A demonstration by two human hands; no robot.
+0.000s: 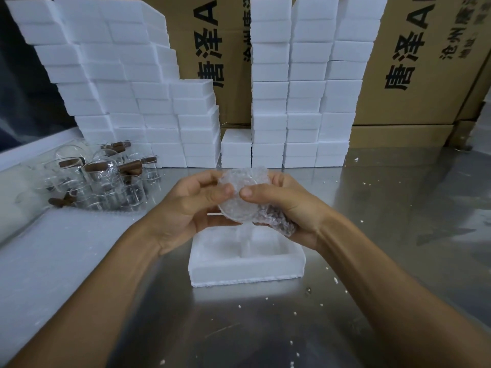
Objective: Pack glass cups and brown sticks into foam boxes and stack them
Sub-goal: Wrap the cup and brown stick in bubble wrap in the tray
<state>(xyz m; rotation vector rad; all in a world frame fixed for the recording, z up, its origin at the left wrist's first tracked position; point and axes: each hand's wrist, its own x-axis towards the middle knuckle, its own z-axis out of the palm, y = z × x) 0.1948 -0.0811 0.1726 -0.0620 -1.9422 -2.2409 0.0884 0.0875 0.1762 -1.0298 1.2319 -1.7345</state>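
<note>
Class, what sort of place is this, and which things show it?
Probably a packing workshop or warehouse: stacked foam boxes, printed cardboard cartons, and loose glass cups on a metal table.

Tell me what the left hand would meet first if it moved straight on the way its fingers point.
The left hand points rightward, so it would probably first meet the right hand, which grips the same bubble-wrapped glass cup; depth is unclear.

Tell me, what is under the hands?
An open foam box on the metal table, its moulded hollows looking empty. Its far edge is covered by the bubble-wrapped bundle they hold.
</note>
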